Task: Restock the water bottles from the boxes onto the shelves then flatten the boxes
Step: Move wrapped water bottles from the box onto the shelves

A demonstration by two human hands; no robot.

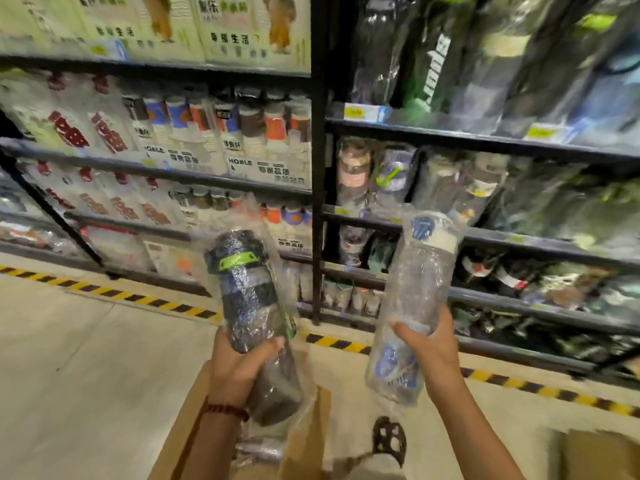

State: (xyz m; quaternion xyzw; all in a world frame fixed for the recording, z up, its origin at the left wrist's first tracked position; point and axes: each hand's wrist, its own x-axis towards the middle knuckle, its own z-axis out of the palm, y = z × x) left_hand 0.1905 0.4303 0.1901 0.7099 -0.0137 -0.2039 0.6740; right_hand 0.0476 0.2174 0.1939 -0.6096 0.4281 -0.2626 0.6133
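Plastic-wrapped dark bottle (254, 317) with green lid band, gripped low by left hand (239, 368), fingers curled round it, above open cardboard box (304, 441). Clear bottle (412, 306) with blue print, also wrapped, gripped by right hand (431, 355), fingers wrapped round. Both held upright, tilted, before stocked shelves (485, 140). Frame blurred.

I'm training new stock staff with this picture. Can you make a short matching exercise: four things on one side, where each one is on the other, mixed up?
Things:
1. dark bottle
2. clear bottle
3. cardboard box
4. striped tape

Places:
A. on the floor along the foot of the shelves
B. held in the right hand
C. held in the left hand
D. low down, under the left hand

Pairs: 1-C, 2-B, 3-D, 4-A
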